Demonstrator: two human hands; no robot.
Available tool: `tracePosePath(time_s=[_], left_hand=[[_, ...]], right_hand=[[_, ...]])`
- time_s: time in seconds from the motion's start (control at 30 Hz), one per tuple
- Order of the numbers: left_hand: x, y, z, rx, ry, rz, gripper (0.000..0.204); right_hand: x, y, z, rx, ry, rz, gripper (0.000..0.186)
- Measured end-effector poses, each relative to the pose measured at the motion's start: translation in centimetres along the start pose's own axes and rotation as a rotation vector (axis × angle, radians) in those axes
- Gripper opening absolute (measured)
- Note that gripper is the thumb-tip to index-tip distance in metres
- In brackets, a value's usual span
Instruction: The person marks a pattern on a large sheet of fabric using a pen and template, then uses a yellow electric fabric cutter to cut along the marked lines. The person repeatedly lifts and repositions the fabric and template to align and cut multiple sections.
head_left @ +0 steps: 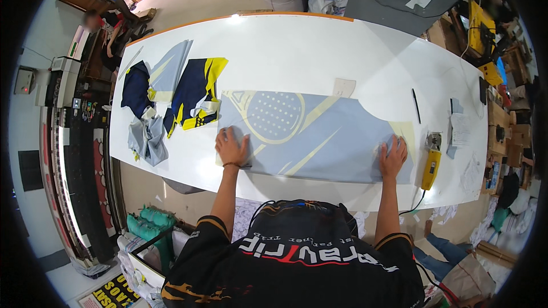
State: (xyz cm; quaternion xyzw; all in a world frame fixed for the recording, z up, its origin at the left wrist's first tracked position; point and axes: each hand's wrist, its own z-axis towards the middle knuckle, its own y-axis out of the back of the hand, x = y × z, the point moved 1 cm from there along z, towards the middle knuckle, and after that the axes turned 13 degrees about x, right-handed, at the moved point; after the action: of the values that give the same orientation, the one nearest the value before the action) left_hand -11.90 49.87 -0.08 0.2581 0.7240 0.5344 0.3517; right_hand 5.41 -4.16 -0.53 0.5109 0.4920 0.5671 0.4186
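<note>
A grey-blue fabric panel [337, 142], printed with a pale yellow racket and streaks, lies flat across the white table [274, 51]. My left hand [233, 147] rests on its left end, fingers apart and pressed down. At the panel's right end lies my right hand [393, 157], its fingers stretched over the cloth. Neither hand grips anything. A yellow handheld electric cutter [432, 166] is on the table right of my right hand, its cord running off the near edge. Beyond the panel's far edge sits a small paper piece [344, 88].
Navy and yellow fabric pieces [194, 88] and a crumpled grey piece [147, 138] lie at the table's left. A black pen [416, 106] and a paper sheet [460, 130] are at the right. Another person [109, 34] is at the far left, beside a long machine [74, 165].
</note>
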Motion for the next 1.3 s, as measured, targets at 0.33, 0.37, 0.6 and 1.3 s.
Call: tracePosePath(time_s=[0.33, 0.37, 0.6, 1.3], left_hand=[[-1.2, -0.9, 0.6, 0.031, -0.171, -0.027, 0.063], [-0.4, -1.4, 0.9, 0.018, -0.156, -0.043, 0.063], [1.3, -1.6, 2.1, -0.033, 0.093, 0.137, 0.068], [10.6, -0.7, 5.0, -0.234, 0.377, 0.115, 0.049]], right_hand=[[14.6, -2.9, 12.9, 0.04, 0.499, 0.105, 0.052], [15.9, -3.5, 14.2, -0.011, 0.51, 0.041, 0.055], [17.7, -3.9, 24.1, -0.2, 0.062, 0.096, 0.062], [-3.9, 0.1, -9.7, -0.234, -0.768, 0.328, 0.034]])
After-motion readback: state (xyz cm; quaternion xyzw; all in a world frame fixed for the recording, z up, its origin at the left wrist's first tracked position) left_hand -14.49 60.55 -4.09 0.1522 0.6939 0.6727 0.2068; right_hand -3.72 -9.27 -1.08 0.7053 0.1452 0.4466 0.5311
